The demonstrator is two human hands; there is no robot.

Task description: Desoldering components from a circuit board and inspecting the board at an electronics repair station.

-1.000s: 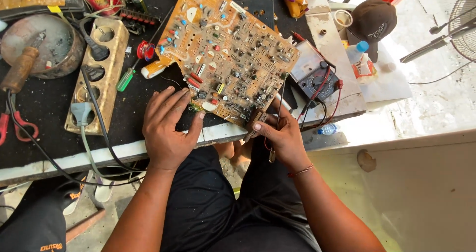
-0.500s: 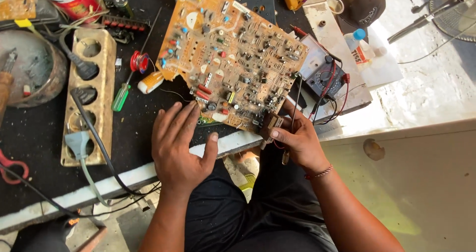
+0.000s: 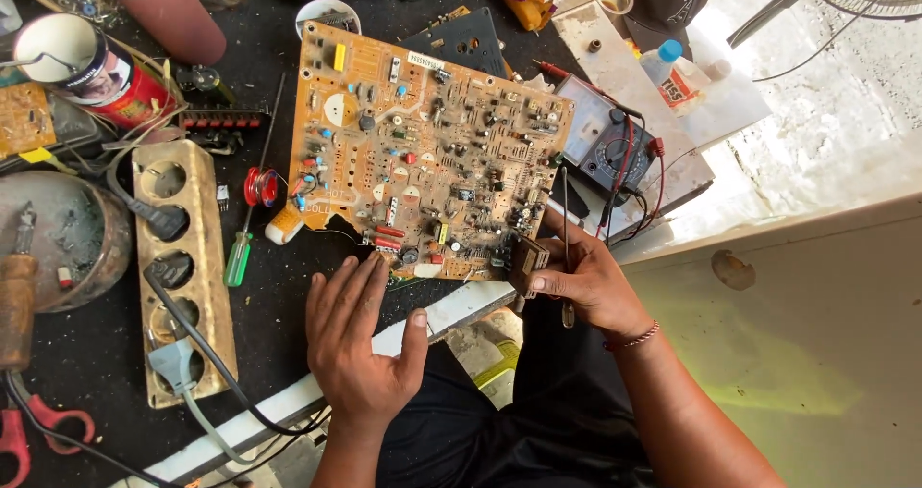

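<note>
At the far left of a cluttered black workbench, red-handled scissors (image 3: pixel 34 421) lie near a wooden socket strip with round outlets (image 3: pixel 182 267), two plugs seated in it, and a green-handled screwdriver (image 3: pixel 237 257) rests just to its right. The left hand (image 3: pixel 363 344) lies flat and released on the bench edge, fingers spread, fingertips just short of the near rim of a large orange printed circuit board crowded with small components (image 3: pixel 423 152), which sits at the centre of the bench. The right hand (image 3: pixel 586 281) grips the board's near right corner, thumb pressed on a dark block-shaped part (image 3: pixel 527 257), with a thin metal probe (image 3: pixel 565 248) held against the palm. Steady handling here seems to call for pressing the board flat and keeping the probe tip clear of the solder joints. Farther right sits a grey multimeter with red leads (image 3: pixel 615 142) and a small blue-capped plastic bottle (image 3: pixel 672 70).
</note>
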